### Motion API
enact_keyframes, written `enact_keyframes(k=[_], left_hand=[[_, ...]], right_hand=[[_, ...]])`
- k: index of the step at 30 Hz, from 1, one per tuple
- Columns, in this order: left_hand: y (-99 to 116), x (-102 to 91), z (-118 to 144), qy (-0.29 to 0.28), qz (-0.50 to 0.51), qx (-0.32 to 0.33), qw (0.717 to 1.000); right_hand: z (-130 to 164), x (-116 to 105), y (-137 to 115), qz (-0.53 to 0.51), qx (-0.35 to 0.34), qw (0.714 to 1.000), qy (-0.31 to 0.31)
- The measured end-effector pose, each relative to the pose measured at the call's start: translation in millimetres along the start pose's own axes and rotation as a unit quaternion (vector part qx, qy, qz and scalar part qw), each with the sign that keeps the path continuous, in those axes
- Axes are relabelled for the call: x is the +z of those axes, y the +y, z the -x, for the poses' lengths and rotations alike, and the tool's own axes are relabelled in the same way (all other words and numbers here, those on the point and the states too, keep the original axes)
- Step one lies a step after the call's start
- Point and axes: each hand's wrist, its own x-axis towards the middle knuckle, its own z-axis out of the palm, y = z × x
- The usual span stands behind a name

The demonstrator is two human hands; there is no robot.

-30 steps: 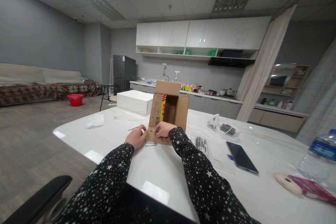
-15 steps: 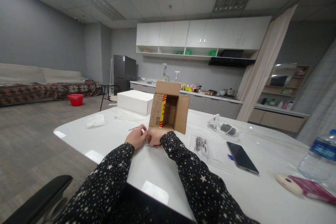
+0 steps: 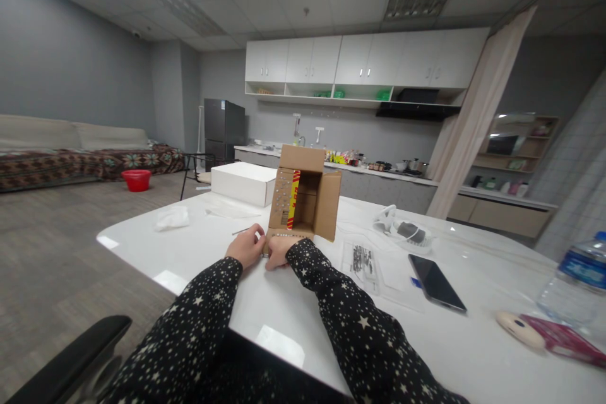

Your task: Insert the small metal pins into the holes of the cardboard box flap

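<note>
In the head view an open cardboard box (image 3: 308, 202) lies on its side, its mouth facing me. Its left flap bears a yellow and red label (image 3: 293, 199) and rows of small shiny dots. More such dots run along the lower flap. My left hand (image 3: 246, 247) has its fingers curled and pinched at that lower flap's left corner. Beside it, my right hand (image 3: 280, 251) is closed at the same corner, lying across the flap. A tiny shiny bit shows near the fingertips; its kind cannot be made out. A thin rod (image 3: 240, 231) lies just beyond my left hand.
Behind the box stands a white box (image 3: 243, 184). On the right lie a clear case with small metal pieces (image 3: 363, 262), a phone (image 3: 437, 283), a white mask-like item (image 3: 407, 232), a water bottle (image 3: 580, 281) and a maroon packet (image 3: 568, 339). Crumpled white plastic (image 3: 172, 219) lies left.
My right hand has shifted slightly, its fingers turning and straightening a little at the flap's corner. More of the dotted lower flap shows. My left hand stays in place.
</note>
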Motion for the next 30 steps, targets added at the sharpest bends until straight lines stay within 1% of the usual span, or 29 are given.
enact_keyframes(k=[5,8,11,16,18,23,26,30], left_hand=[[1,-1.0,1,-0.002,-0.001,-0.001,1.0],[0,-1.1,2,-0.003,-0.003,-0.002,1.0],[-4,1.0,1,-0.006,-0.004,0.0,1.0],[-11,7.4,0,-0.003,0.001,0.002,1.0],[-12,8.9,0,-0.002,0.004,0.002,1.0],[-12,8.5,1,-0.006,0.008,-0.003,1.0],[-12,8.3,1,-0.004,0.012,-0.004,1.0],[-12,8.2,1,-0.004,0.015,-0.002,1.0]], right_hand=[[2,-7,6,-0.029,-0.004,0.999,0.012],[5,-15,12,-0.065,0.004,0.998,0.009],[7,-19,23,-0.112,0.012,0.993,0.023],[1,-17,49,-0.202,0.027,0.976,0.074],[-2,-15,57,-0.222,0.034,0.97,0.088],[-4,-13,69,-0.257,0.059,0.954,0.142],[-5,-12,72,-0.281,0.049,0.947,0.149],[-7,-11,75,-0.288,0.044,0.945,0.15]])
